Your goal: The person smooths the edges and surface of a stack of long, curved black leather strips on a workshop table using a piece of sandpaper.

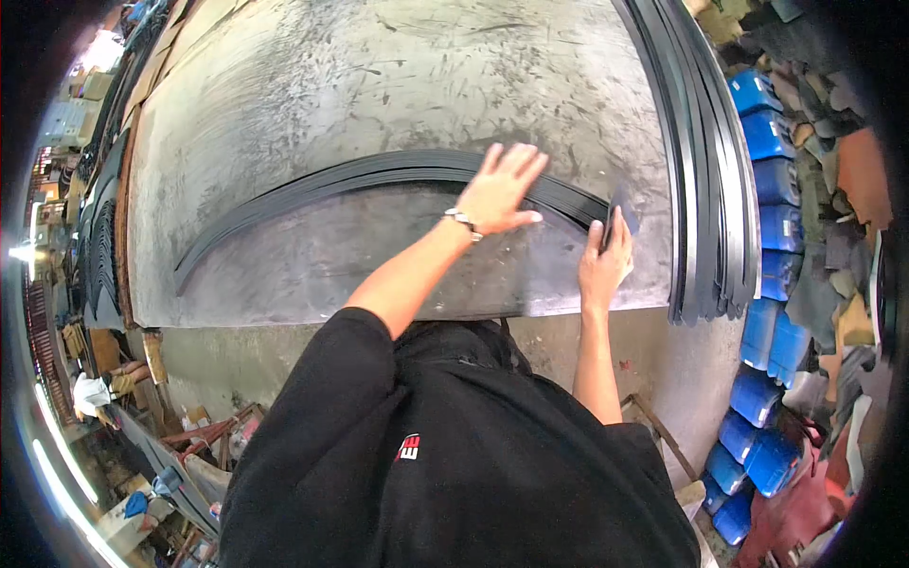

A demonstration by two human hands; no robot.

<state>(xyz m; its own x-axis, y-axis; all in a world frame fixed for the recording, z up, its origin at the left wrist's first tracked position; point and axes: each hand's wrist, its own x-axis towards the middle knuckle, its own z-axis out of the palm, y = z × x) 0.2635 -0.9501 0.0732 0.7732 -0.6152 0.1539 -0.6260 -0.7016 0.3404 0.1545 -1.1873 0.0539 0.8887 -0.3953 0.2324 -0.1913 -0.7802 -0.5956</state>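
Note:
A stack of long, flat black strips point(329, 177) lies across the grey worktable point(312, 90), bowed in an arc away from me. My left hand point(497, 194) is spread flat over the stack right of its middle, fingers outstretched and thumb apart, and it covers part of the strips. At the right end of the stack, my right hand point(609, 263) has its thumb and fingers closed around the strip ends. A dark, blurred flat edge shows just beyond those fingertips.
More long black strips point(705, 189) hang over the table's right side. Several blue containers point(778, 180) line the floor at the right, with leather-like scraps point(857, 175) beyond them. Dark curved pieces point(102, 237) are stacked along the left edge. Another person point(104, 390) shows at the far left.

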